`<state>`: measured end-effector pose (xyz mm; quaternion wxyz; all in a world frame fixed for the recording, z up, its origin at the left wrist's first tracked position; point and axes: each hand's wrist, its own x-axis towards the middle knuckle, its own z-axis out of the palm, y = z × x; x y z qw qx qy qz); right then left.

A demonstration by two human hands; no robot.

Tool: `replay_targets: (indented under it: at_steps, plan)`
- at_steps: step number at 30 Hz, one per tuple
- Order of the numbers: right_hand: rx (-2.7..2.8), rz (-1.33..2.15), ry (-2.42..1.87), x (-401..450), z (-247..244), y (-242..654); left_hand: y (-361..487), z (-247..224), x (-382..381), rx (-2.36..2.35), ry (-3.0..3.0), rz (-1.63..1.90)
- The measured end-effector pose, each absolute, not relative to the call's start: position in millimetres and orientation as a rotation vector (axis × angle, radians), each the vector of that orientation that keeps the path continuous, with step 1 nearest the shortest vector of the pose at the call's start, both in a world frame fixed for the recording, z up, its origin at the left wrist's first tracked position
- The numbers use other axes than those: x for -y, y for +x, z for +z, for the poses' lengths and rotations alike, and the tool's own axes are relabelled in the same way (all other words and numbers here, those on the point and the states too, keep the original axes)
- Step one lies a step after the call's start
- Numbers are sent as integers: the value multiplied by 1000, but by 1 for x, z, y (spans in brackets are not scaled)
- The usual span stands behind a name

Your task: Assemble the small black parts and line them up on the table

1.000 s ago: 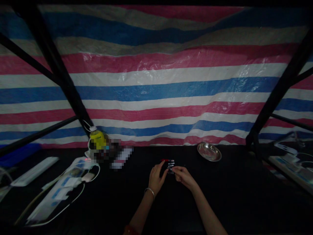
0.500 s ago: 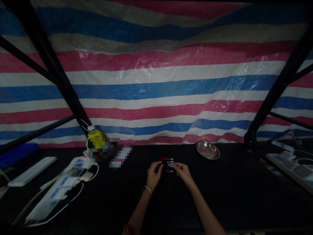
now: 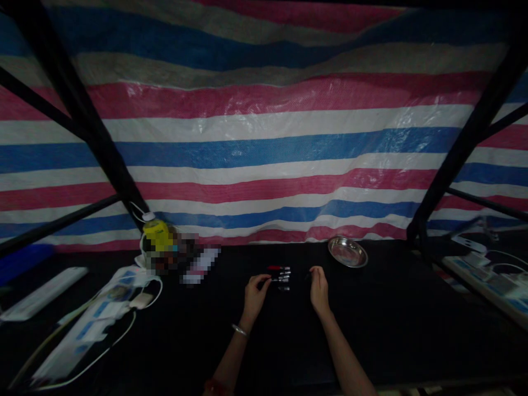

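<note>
My left hand point(image 3: 254, 294), with a silver bangle at the wrist, pinches a slim dark pen point(image 3: 277, 280) whose shiny clear or silvery end points right. It is over the black table, alongside several similar pens lying in a row. A red pen point(image 3: 277, 268) is at the far side of the row, and a dark one point(image 3: 284, 289) at the near side. To the right of the row, my right hand point(image 3: 319, 291) is closed, with a small dark piece point(image 3: 308, 276) at its fingertips. Poor light hides what kind that piece is.
A round metal dish point(image 3: 347, 252) stands at the back right. At the left are a yellow-filled bottle point(image 3: 158, 234), a white power strip point(image 3: 78, 335) with cables, and a blurred-out flat item point(image 3: 201, 266). Striped sheeting point(image 3: 272, 148) closes off the back between black frame bars.
My right hand has drawn away to the right from the pens, a small dark piece now at its fingertips. My left hand stays at the row's left side. The view has shifted slightly.
</note>
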<state>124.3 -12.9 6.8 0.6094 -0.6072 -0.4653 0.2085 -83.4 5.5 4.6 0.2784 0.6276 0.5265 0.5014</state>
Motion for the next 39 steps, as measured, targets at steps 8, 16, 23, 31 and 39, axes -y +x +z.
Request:
replay_targets:
  at_steps: [8, 16, 23, 31, 39]
  plan:
    - [1273, 392, -1466, 6, -2, 134, -82, 10, -2, -1377, 1775, 1314]
    - [1648, 197, -1618, 9, 1, 135, -82, 10, -4, -1360, 1868, 1284]
    - [1753, 201, -1679, 10, 2, 133, -83, 7, -5, -1411, 1897, 1253]
    - [1717, 212, -1735, 11, 5, 131, -83, 3, -7, -1419, 1879, 1274]
    - [1587, 268, -1748, 11, 1, 132, -83, 5, -6, -1402, 1896, 1275]
